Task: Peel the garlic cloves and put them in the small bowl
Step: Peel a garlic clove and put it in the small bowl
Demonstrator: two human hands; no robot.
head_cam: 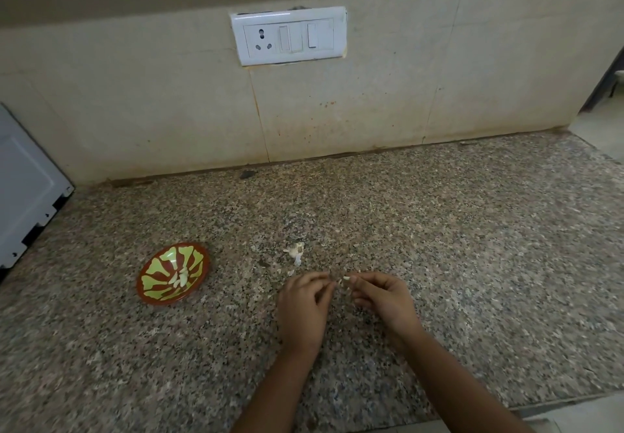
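Peeling a garlic clove above the bench

My right hand (381,294) pinches the garlic clove (346,278) at its fingertips. It looks light, firm and probably slippery once bare, so I'd grip its ends. My left hand (304,301) curls just beside it, and I cannot tell whether it grasps anything. The small bowl (173,274) sits well to the left.

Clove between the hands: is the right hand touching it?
Touching: the head view shows the right hand pinching the clove between thumb and fingertip.
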